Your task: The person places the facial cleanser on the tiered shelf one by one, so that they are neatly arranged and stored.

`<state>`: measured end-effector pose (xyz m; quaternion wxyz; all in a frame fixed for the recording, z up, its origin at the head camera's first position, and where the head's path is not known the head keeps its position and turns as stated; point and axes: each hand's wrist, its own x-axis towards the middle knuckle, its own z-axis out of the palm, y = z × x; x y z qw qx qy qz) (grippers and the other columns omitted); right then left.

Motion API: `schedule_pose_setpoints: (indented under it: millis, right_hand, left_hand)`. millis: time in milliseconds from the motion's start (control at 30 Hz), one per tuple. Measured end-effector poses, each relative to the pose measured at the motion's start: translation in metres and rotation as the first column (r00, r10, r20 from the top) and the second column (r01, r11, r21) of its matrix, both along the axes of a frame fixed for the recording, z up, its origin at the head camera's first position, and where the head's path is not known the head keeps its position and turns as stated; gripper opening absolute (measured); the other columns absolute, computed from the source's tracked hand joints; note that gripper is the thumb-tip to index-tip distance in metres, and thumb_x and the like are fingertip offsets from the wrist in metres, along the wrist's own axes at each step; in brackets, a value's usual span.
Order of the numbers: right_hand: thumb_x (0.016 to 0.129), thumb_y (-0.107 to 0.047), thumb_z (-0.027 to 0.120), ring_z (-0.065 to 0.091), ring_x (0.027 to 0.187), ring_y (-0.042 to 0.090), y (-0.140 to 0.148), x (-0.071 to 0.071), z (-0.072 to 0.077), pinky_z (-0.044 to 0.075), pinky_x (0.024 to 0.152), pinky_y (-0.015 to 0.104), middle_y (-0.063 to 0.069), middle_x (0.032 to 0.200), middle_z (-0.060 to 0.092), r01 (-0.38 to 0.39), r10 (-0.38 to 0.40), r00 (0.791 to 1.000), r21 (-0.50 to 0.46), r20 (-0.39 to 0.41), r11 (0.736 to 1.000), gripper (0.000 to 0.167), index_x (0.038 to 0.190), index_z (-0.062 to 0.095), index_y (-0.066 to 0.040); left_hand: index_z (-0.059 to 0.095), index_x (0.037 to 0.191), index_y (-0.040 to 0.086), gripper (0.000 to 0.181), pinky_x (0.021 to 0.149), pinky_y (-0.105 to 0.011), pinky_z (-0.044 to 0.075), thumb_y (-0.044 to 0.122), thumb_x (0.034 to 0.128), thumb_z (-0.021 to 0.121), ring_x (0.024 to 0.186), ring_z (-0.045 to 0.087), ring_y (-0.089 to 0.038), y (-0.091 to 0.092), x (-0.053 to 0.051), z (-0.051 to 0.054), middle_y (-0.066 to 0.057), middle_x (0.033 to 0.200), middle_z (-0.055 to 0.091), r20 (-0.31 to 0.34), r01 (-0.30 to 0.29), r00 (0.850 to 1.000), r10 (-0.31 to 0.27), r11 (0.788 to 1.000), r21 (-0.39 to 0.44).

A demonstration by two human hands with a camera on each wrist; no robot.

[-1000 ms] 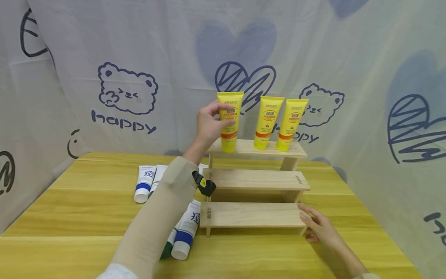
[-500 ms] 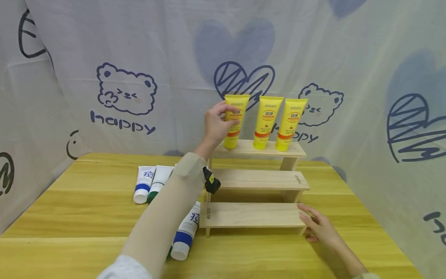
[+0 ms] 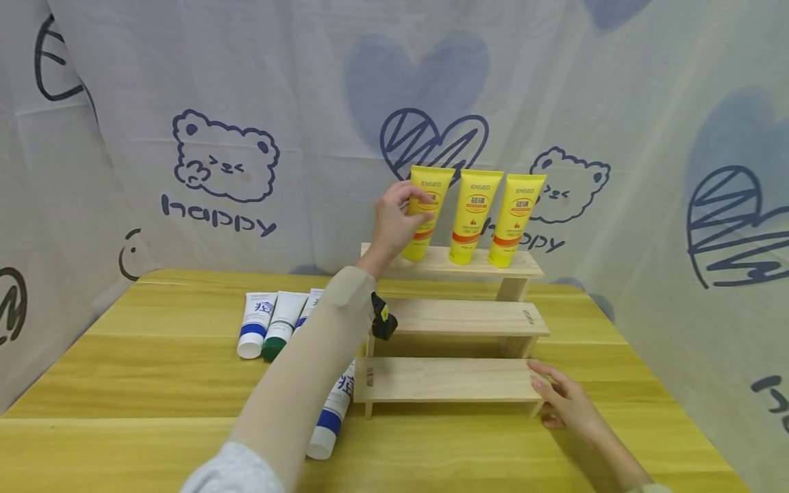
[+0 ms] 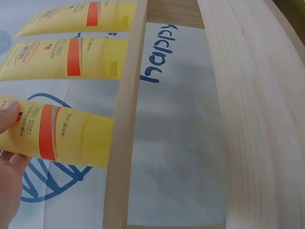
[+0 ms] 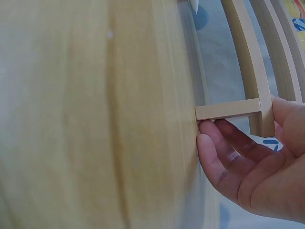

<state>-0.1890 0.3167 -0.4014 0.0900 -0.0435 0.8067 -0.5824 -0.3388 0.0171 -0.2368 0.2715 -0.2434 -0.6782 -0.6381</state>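
My left hand (image 3: 396,220) pinches a yellow squeeze tube (image 3: 435,179) between thumb and fingers, at the left part of the top shelf of a three-tier wooden stand (image 3: 453,378). Cap down, this tube leans slightly; in the left wrist view its cap (image 4: 97,140) meets the shelf edge. Two matching yellow tubes, a middle one (image 3: 473,216) and a right one (image 3: 516,219), stand on the same shelf to its right. My right hand (image 3: 570,405) grips the right end of the lowest shelf. In the right wrist view, its curled fingers (image 5: 228,157) touch the stand's leg (image 5: 228,109).
Left of the stand, white tubes lie on the wooden table (image 3: 154,383): one with a blue band (image 3: 255,322), one with a green cap (image 3: 285,318), and others partly behind my left arm. Nearer the front lies another blue-banded tube (image 3: 333,414). A printed cloth (image 3: 320,75) hangs behind.
My left hand has moved right along the top shelf with the yellow tube, closer to the other two. More of the white tubes at left shows. The right hand has stayed put.
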Motion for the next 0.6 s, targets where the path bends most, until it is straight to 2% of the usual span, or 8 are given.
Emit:
schedule_pose_setpoints:
  millis: [167, 333, 467, 600]
  right_hand:
    - [0.095, -0.024, 0.042, 0.035, 0.051, 0.008, 0.0, 0.0, 0.001, 0.042, 0.045, 0.024, 0.002, 0.069, 0.033, -0.003, 0.003, 1.0, 0.008, 0.003, 1.0, 0.052, 0.138, 0.024, -0.002]
    - [0.095, -0.025, 0.043, 0.037, 0.051, 0.008, 0.0, 0.0, 0.001, 0.043, 0.046, 0.024, 0.002, 0.069, 0.033, 0.0, -0.001, 1.0, 0.017, 0.005, 1.0, 0.052, 0.139, 0.023, -0.002]
    - [0.095, -0.025, 0.043, 0.038, 0.052, 0.008, 0.0, 0.0, 0.001, 0.043, 0.046, 0.024, 0.002, 0.07, 0.034, 0.004, -0.004, 1.0, 0.018, 0.005, 1.0, 0.052, 0.138, 0.024, -0.002]
    - [0.095, -0.025, 0.043, 0.039, 0.052, 0.008, -0.001, 0.0, 0.001, 0.044, 0.046, 0.024, 0.002, 0.07, 0.034, 0.008, -0.008, 1.0, 0.027, 0.001, 1.0, 0.052, 0.138, 0.024, -0.003]
  left_hand:
    - [0.056, 0.083, -0.007, 0.019, 0.081, -0.024, 0.046, -0.017, 0.0691, 0.065, 0.101, 0.054, -0.024, -0.004, -0.003, -0.004, -0.016, 0.105, 0.055, 0.03, 0.015, 0.999, -0.015, 1.0, 0.012]
    - [0.045, 0.088, -0.002, 0.03, 0.081, -0.028, 0.047, -0.015, 0.0705, 0.066, 0.102, 0.054, -0.025, -0.007, -0.003, -0.007, -0.017, 0.104, 0.054, 0.064, 0.027, 0.998, -0.028, 1.0, 0.013]
    - [0.039, 0.095, 0.001, 0.038, 0.082, -0.03, 0.047, -0.009, 0.072, 0.068, 0.102, 0.054, -0.025, -0.009, -0.004, -0.009, -0.016, 0.106, 0.053, 0.089, 0.002, 0.996, -0.002, 1.0, -0.004]
    - [0.042, 0.097, 0.001, 0.039, 0.082, -0.032, 0.046, -0.004, 0.0715, 0.071, 0.095, 0.056, -0.026, -0.011, -0.005, -0.012, -0.016, 0.104, 0.056, 0.123, -0.03, 0.992, 0.032, 0.999, -0.017]
